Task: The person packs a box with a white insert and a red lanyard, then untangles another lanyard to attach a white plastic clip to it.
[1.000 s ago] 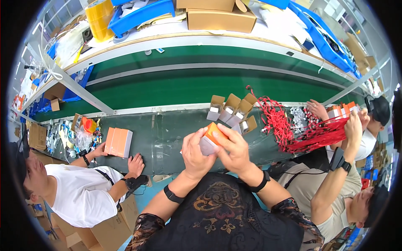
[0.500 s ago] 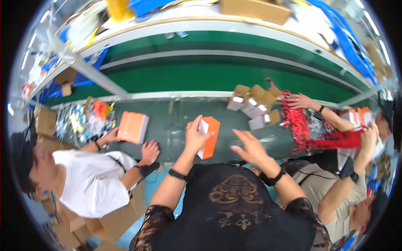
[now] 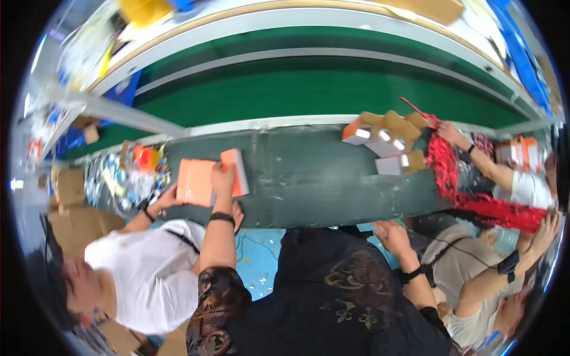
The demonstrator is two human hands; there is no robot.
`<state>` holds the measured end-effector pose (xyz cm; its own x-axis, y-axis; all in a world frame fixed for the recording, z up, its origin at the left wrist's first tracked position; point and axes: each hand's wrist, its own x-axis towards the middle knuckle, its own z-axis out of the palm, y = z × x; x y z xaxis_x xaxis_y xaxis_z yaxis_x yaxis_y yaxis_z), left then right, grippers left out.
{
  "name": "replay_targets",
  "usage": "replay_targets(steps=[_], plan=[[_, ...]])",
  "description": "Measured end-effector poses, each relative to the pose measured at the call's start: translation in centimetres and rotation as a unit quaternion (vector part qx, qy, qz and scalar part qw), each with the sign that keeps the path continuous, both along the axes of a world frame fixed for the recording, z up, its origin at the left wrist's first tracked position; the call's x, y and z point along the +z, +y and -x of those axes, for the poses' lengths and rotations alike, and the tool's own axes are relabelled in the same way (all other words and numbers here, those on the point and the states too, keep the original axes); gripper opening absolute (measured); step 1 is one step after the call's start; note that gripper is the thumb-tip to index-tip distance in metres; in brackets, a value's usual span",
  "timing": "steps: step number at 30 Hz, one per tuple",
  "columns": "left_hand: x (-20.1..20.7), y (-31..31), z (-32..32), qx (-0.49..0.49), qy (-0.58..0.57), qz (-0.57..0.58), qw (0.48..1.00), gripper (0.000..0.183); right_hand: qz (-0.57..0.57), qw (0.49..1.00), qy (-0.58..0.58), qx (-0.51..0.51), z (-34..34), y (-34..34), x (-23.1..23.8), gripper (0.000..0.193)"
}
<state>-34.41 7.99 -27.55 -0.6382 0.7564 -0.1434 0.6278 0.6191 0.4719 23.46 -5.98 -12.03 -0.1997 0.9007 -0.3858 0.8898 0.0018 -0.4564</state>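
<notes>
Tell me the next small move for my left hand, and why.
Probably turn the orange-and-white box in line with the neighbouring orange boxes, then let go. Your left hand grips it right beside them, but it sits at a slight angle to them. Whether it already rests on the table is hard to tell.

The long worktop (image 3: 314, 184) is dark green, with a pale rail (image 3: 285, 122) along its far edge. Past that is a wide, bright green strip (image 3: 297, 86), a white-fronted shelf (image 3: 297, 20) above it and a slanting grey post (image 3: 127, 115) toward the left. Below the worktop's near edge, the floor (image 3: 258, 255) is bright blue.
</notes>
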Motion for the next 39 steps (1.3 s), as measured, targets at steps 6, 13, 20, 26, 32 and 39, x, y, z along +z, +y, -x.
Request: replay_targets(steps=[6,13,20,26,32,39], plan=[[-0.4,-4.7,-3.6,-0.128,0.253,-0.025,0.959,0.083,0.043,0.996,0.054,-0.059,2.2,-0.6,-0.4,0.038],[1.6,-4.7,-3.8,-0.104,0.322,-0.084,0.937,0.053,0.098,0.989,0.002,-0.115,-2.4,-2.1,-4.9,0.038],[3.4,-6.1,-15.4,-0.262,-0.022,-0.135,0.955,0.049,0.096,0.988,0.002,-0.121,-6.1,0.2,-9.6,0.031],[4.7,-11.4,-22.8,-0.25,-0.229,-0.08,0.937,0.034,-0.18,0.862,0.09,-0.466,-12.6,11.3,-14.8,0.031],[9.3,-13.4,-24.0,-0.278,-0.145,0.001,0.95,0.033,-0.188,0.825,-0.054,-0.53,-19.2,20.9,-18.0,0.032],[10.5,-3.6,-26.8,-0.285,-0.084,-0.018,0.955,0.058,-0.126,0.878,0.024,-0.462,-15.3,18.3,-15.7,0.028]])
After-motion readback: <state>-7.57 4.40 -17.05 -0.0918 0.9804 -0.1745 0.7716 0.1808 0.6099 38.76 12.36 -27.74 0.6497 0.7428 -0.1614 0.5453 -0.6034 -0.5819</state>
